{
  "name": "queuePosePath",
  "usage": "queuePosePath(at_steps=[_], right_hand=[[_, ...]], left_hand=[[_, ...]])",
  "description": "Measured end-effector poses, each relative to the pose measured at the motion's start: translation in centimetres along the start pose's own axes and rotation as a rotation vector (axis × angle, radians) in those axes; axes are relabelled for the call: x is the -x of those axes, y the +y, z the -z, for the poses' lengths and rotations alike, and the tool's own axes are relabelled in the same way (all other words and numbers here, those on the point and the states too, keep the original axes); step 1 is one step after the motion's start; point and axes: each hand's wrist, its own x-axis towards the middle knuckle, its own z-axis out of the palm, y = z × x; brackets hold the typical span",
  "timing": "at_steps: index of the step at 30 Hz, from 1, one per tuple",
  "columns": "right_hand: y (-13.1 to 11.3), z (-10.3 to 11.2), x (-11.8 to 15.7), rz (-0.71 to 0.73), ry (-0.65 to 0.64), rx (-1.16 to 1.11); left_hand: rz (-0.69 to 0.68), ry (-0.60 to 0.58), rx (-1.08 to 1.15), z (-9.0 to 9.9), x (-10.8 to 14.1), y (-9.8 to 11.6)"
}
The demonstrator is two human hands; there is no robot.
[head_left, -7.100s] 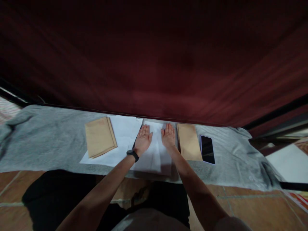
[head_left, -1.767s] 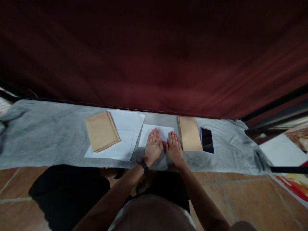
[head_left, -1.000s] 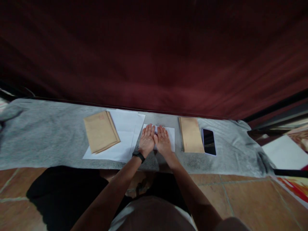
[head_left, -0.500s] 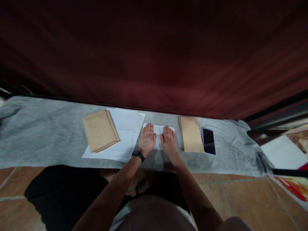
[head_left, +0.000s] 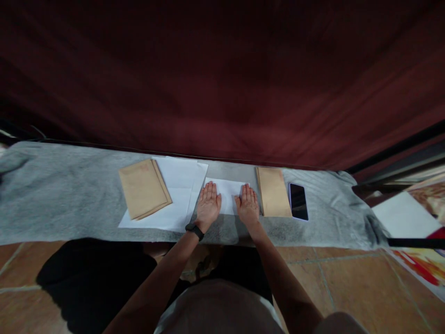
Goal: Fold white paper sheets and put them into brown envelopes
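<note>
A small white sheet of paper [head_left: 229, 196], seemingly folded, lies flat in front of me on the grey cloth. My left hand [head_left: 209, 204] rests palm down over its left end, fingers stretched out, with a dark band on the wrist. Over the right end lies my right hand [head_left: 248, 204], also flat with fingers extended. The middle of the paper shows between the two hands; its ends are partly hidden under them. Just left of my left hand are larger white sheets [head_left: 177, 204]. Brown envelopes [head_left: 274, 192] sit close to the right of my right hand.
More brown envelopes [head_left: 144, 188] lie on top of the white sheets at the left. A phone [head_left: 298, 202] with a dark screen is beside the right envelopes. The grey cloth [head_left: 69, 195] covers a narrow surface, with a dark red panel [head_left: 222, 102] behind it.
My hands have slid apart, the left one to the left and the right one slightly right, so more of the white paper's middle shows. The view has shifted slightly.
</note>
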Motion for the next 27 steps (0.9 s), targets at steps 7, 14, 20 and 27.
queuePosePath(at_steps=[7, 14, 20, 27], right_hand=[[-2.6, 2.1, 1.7, 0.066, -0.041, -0.109], [-5.4, 3.4, 5.8, 0.223, -0.191, -0.136], [-3.3, 3.2, 6.8, 0.162, -0.123, -0.030], [-1.0, 3.4, 8.2, 0.118, -0.033, 0.034]], left_hand=[[-0.179, -0.007, 0.031, 0.7, 4.4, 2.0], [-0.272, -0.115, -0.027, 0.2, 7.1, 2.4], [-0.186, -0.069, -0.032, 1.3, 7.4, 1.2], [-0.080, 0.006, -0.030, 1.5, 8.6, -0.2]])
